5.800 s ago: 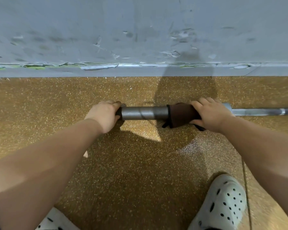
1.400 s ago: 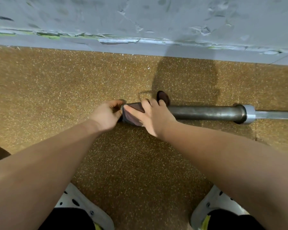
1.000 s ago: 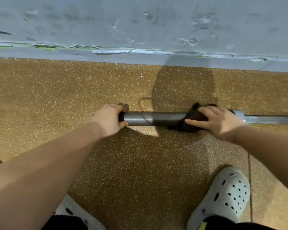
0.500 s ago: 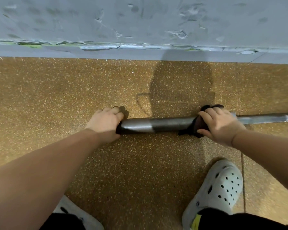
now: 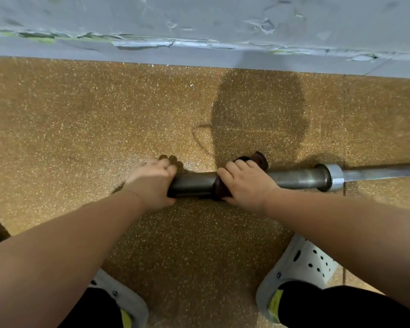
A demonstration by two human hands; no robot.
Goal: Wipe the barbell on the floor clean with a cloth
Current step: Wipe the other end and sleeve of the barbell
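Wiping is mid-stroke at centre frame: left hand (image 5: 152, 183) grips bar (image 5: 298, 178) end, right hand (image 5: 244, 185) clutches cloth (image 5: 258, 159) round it, likely sliding right next.

Both bare forearms reach forward and down, hands close together. Left hand (image 5: 152, 183) curls round the end of the barbell (image 5: 298, 178), and right hand (image 5: 244, 185) grips the cloth (image 5: 258, 159) wrapped on it.

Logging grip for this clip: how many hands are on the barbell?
2. The left hand grips the end of the barbell; the right hand, close beside it, holds the cloth wrapped around the bar.
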